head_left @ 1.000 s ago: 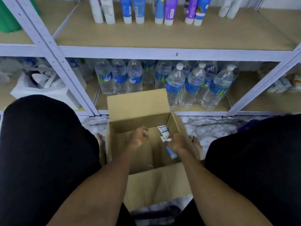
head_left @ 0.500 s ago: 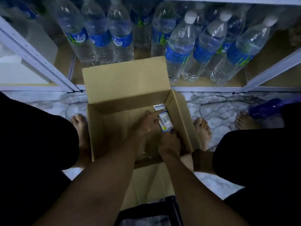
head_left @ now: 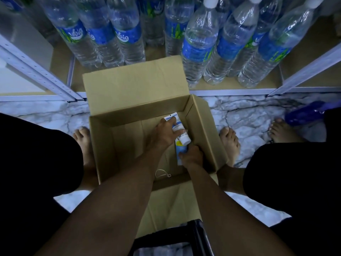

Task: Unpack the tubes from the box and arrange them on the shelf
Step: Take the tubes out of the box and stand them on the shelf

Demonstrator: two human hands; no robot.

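A marble-patterned floor (head_left: pixel 249 115) runs under a metal shelf (head_left: pixel 230 91) whose lowest level, across the top of the frame, is packed with water bottles (head_left: pixel 199 43). The open box (head_left: pixel 136 85) stands at mid-frame hard against the shelf, likely to keep each lift short. Both hands reach into its right-hand corner. The left hand (head_left: pixel 164 133) has its fingers wrapped round a white tube (head_left: pixel 181 134), and the right hand (head_left: pixel 191 157) pinches a pale blue tube (head_left: pixel 179 151) lying just below it, probably so both tubes come out together.
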